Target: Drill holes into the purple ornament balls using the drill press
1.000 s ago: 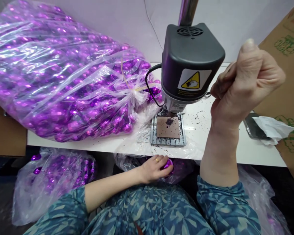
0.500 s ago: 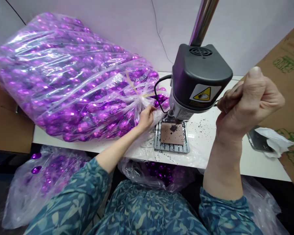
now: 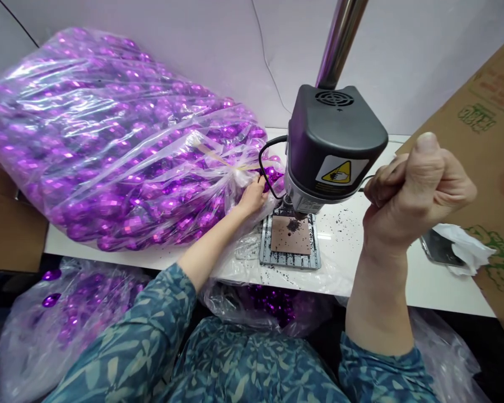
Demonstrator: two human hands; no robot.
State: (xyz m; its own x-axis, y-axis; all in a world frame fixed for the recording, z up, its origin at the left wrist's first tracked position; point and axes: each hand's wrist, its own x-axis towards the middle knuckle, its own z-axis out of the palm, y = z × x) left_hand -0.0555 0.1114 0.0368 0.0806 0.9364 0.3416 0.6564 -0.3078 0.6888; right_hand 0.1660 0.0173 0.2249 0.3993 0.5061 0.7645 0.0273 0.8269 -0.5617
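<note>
My left hand [image 3: 252, 197] is at the tied neck of a clear plastic bag [image 3: 130, 151] full of shiny purple faceted balls. Its fingers are bent inward beside loose purple balls [image 3: 273, 170], and what they pinch, if anything, is hidden. Raised at the right, my right hand [image 3: 415, 196] is closed in a fist around the handle of a small drill press [image 3: 336, 140]; only a thin bit of the lever shows. Below the drill head, a brown square board [image 3: 290, 235] with a small dark hole rests on a slotted metal base [image 3: 265, 260]. Dark shavings cover part of the board.
Shavings are scattered over the white table [image 3: 437, 291]. A phone [image 3: 439, 249] lies under crumpled white tissue [image 3: 466, 246], beside a cardboard box [image 3: 487, 140]. Below the table edge hang more plastic bags with purple balls [image 3: 273, 302]. A metal column [image 3: 340, 45] rises behind the drill head.
My left hand has shifted slightly toward the loose balls behind the bag's neck. The right fist stays on the handle, and the drill head looks much the same. The whole view has shifted a little.
</note>
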